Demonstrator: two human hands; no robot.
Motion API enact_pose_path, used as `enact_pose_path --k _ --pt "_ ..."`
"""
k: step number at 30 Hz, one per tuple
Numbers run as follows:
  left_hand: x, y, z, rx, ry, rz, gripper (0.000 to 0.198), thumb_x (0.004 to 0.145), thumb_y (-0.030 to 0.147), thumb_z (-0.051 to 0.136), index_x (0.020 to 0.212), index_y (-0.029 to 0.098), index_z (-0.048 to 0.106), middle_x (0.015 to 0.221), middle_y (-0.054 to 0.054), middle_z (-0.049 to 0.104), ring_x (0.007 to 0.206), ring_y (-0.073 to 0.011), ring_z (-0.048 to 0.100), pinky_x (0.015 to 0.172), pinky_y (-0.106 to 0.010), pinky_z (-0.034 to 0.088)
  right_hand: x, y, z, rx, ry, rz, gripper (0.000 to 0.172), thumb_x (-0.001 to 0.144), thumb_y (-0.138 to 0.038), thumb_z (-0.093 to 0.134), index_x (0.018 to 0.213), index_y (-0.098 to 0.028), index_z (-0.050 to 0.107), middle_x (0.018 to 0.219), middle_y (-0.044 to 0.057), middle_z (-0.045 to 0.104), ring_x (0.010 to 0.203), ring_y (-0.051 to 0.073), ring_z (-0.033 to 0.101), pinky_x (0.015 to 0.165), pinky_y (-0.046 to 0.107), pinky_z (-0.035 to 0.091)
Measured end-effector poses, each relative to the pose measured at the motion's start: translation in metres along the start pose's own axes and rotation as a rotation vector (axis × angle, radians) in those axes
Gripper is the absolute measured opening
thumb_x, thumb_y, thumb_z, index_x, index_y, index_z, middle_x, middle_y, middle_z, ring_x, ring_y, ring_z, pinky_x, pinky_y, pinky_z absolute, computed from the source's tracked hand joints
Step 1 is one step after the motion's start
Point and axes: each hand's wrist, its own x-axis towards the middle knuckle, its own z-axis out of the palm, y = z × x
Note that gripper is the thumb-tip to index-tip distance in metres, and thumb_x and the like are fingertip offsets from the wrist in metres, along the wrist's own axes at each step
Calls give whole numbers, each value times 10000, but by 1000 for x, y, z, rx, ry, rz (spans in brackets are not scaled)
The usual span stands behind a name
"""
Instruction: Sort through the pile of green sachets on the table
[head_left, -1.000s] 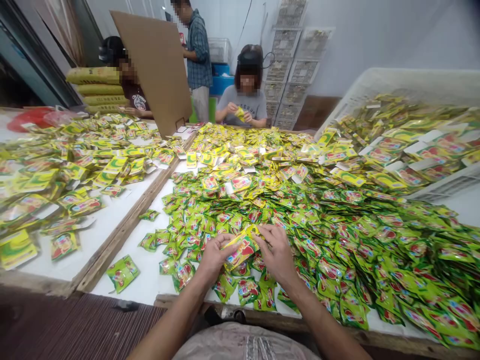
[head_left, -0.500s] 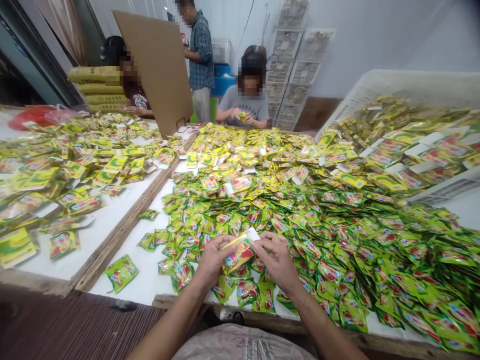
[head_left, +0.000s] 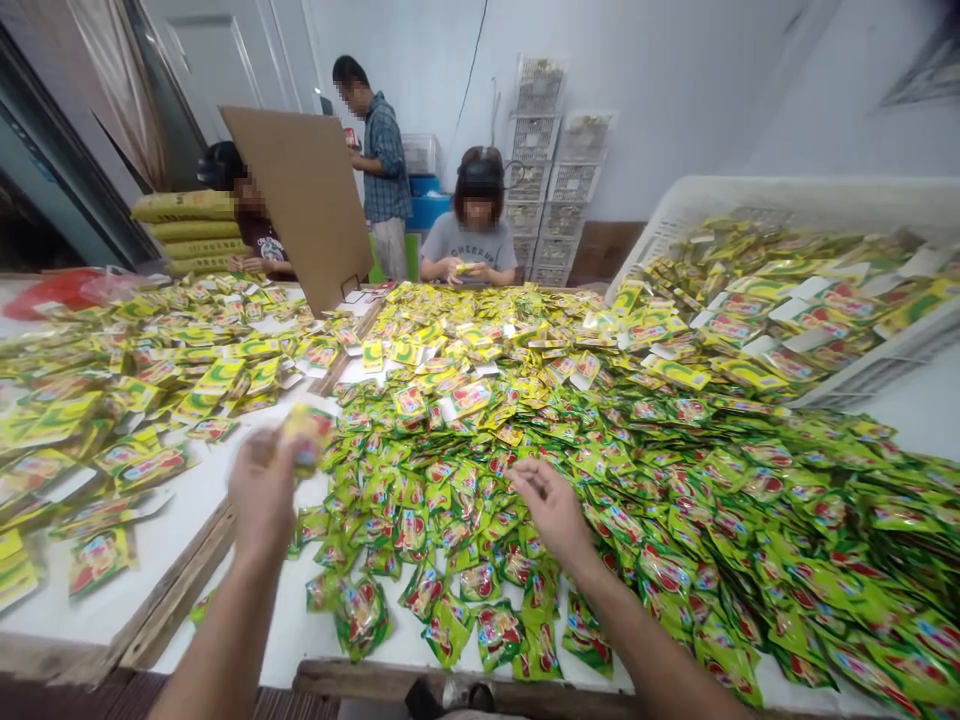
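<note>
My left hand [head_left: 262, 485] is over the wooden divider on the left, pinching a small yellow carton [head_left: 309, 436] with a white flap; both are blurred by motion. Below and to the right of it lie green foil sachets [head_left: 409, 530] with red and pink print, in a broad heap. My right hand [head_left: 551, 508] hovers above the middle of that heap. Its fingers are loosely bent and a little apart, and no object shows in them. Yellow cartons [head_left: 217, 385] like the held one are strewn over the left part of the table.
A white plastic basket [head_left: 660, 225] of yellow cartons tips toward the table at right. The wooden strip [head_left: 180, 580] divides the tabletop. A brown cardboard panel [head_left: 300, 200] stands at the back. Co-workers sit and stand beyond; one person [head_left: 469, 240] handles a carton.
Both hands held the yellow carton together over the green sachets. The right hand has let go, and the left has carried the carton left. The camera view has tilted up slightly.
</note>
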Motion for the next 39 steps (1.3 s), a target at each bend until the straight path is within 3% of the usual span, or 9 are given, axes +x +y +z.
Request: enact_pose_path --k 1,3,8,12,15,22,29,36,39 --pt "18 7 -4 84 225 103 596 677 428 649 1190 166 498 1161 -103 586 998 -244 564 806 -349 456 15 4 -5 -74 60 -1 306 790 -462 535 886 -174 575 886 95 659 847 233 611 754 348 460" --pt "39 18 3 211 367 212 693 687 424 642 1286 171 402 1294 -129 488 1125 -271 491 899 -376 410 45 11 -10 -280 99 29 321 792 -461 508 904 -169 583 921 108 656 871 254 605 772 375 440" --pt "36 20 81 554 -154 29 726 754 629 441 1259 109 431 1123 -197 611 968 -323 604 819 -432 448 89 18 5 -758 -14 28 427 748 -497 567 1043 -191 608 1055 125 644 1049 332 533 853 448 354" --pt "34 5 140 689 -264 -58 842 655 627 572 1236 32 441 1036 -275 630 1010 -398 577 788 -452 449 77 23 14 -802 -199 -169 306 796 -396 539 1032 -228 637 971 71 685 953 278 587 822 392 373" --pt "39 -8 154 686 -314 -69 727 574 484 714 1153 88 521 1022 -227 654 968 -365 604 758 -398 463 57 26 8 -700 -207 -260 272 807 -351 517 995 -220 664 943 69 699 894 257 612 832 380 392" --pt "14 -14 103 554 -414 124 443 746 417 557 1124 186 569 1026 -85 675 898 -256 620 757 -340 458 20 20 -15 -115 15 46 403 753 -483 567 980 -156 634 759 46 675 672 221 618 657 335 490" --pt "-77 -25 59 -14 -996 -11 306 683 395 653 902 187 700 879 -42 703 808 -227 627 721 -287 472 1 9 -3 272 -49 149 392 676 -487 666 906 -178 594 768 26 650 623 163 569 577 277 473" --pt "-113 -40 54 -209 -991 -310 288 681 387 673 851 154 677 848 -53 692 752 -196 620 698 -276 475 -13 5 -6 175 -411 242 355 671 -494 661 815 -169 650 742 21 667 716 206 607 688 330 482" --pt "-116 -44 50 -241 -961 -409 306 666 385 693 868 158 663 849 -46 696 718 -177 625 682 -265 479 -15 4 -9 255 -391 286 339 644 -465 688 816 -174 647 711 8 664 684 190 609 688 321 479"
